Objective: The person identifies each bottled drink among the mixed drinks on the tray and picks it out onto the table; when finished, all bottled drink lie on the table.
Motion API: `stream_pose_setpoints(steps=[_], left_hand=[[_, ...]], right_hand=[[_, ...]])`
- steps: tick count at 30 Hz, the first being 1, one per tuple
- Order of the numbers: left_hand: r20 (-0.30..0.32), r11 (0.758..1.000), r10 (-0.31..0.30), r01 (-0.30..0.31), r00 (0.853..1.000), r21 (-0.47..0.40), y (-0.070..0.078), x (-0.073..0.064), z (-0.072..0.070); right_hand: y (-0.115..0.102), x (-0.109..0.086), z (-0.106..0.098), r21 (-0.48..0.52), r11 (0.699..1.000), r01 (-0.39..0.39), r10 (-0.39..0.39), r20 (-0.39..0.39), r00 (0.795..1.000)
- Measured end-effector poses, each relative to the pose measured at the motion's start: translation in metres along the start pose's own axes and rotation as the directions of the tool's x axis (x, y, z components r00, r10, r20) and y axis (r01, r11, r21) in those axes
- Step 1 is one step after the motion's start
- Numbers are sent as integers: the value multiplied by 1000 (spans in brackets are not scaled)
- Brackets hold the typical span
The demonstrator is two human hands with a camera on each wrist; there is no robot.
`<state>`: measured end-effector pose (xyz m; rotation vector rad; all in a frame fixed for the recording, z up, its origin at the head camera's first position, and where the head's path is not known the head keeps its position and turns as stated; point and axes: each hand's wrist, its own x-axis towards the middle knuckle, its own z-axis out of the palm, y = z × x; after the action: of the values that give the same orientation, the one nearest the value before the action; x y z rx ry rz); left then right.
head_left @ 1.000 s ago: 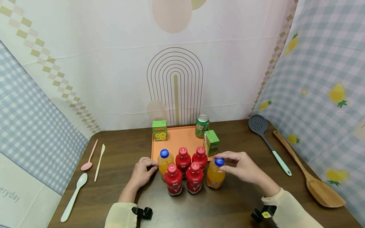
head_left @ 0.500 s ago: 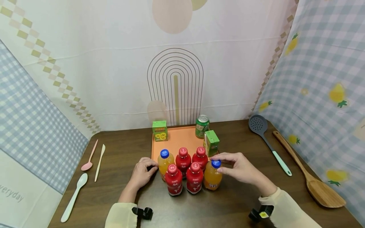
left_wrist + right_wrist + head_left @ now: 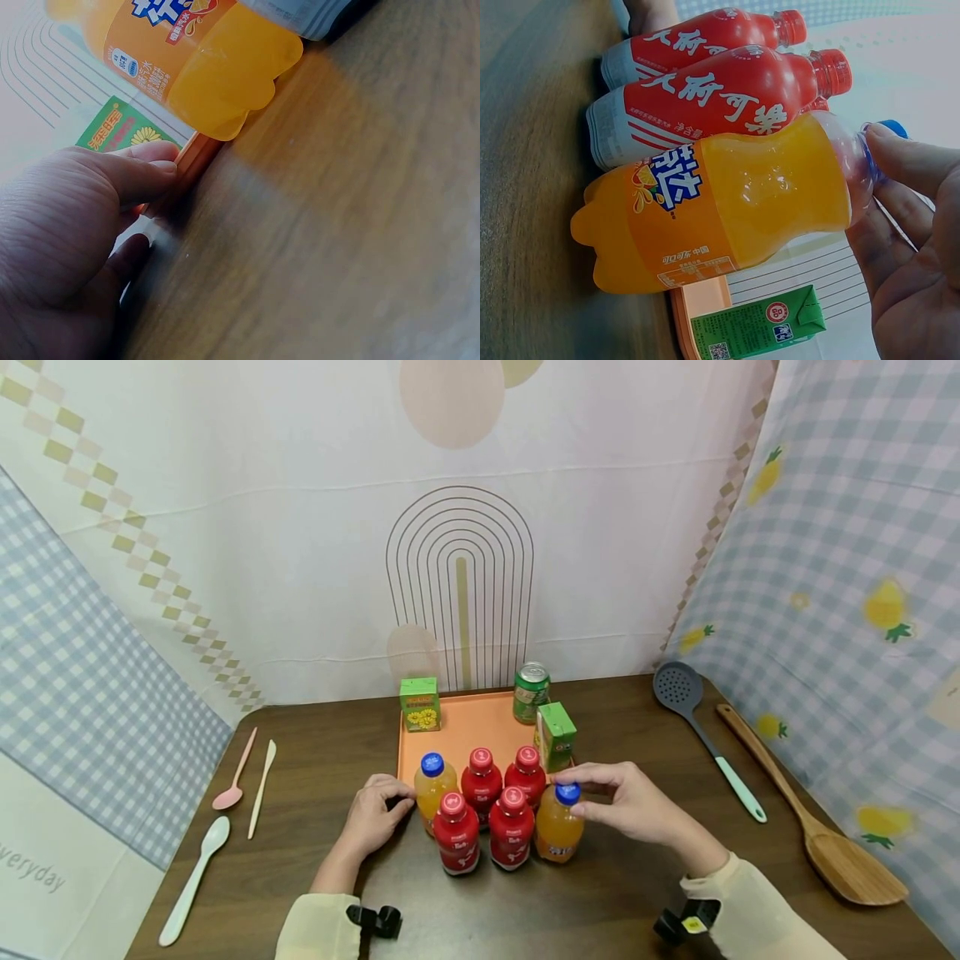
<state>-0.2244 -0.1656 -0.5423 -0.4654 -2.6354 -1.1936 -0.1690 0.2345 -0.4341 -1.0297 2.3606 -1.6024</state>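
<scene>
My right hand (image 3: pixel 630 802) pinches an upright orange soda bottle (image 3: pixel 558 833) at its neck, just under the blue cap. In the right wrist view, that soda bottle (image 3: pixel 765 202) stands close against a red bottle (image 3: pixel 712 97). My left hand (image 3: pixel 375 814) grips the left rim of an orange tray (image 3: pixel 480 722) near its front corner, as the left wrist view shows of the thumb (image 3: pixel 150 176). Right by its fingertips is another orange soda bottle (image 3: pixel 432 787). Several red bottles (image 3: pixel 512 831) stand between the two orange ones and hide the tray's front edge.
On the tray's back and right side are two green drink cartons (image 3: pixel 421 706) and a green can (image 3: pixel 532 693). To the left lie a pink spoon (image 3: pixel 232 785), a cream knife (image 3: pixel 261 789) and a white spoon (image 3: pixel 197 872). A slotted turner (image 3: pixel 693 714) and wooden spatula (image 3: pixel 847 860) lie right.
My right hand has shifted the orange soda bottle slightly left, up close to the red bottles, mostly in the first half second. The left hand has stayed in place.
</scene>
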Motion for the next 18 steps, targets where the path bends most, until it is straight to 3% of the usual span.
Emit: stream_pose_setpoints(steps=[9, 18], left_hand=[[1, 1000, 14, -14, 1000, -3, 0, 1, 0], [22, 1000, -10, 11, 1000, -23, -1, 0, -5]], right_hand=[[0, -2, 1, 8, 1000, -8, 8, 1, 1000], [2, -2, -1, -27, 1000, -12, 11, -29, 1000]])
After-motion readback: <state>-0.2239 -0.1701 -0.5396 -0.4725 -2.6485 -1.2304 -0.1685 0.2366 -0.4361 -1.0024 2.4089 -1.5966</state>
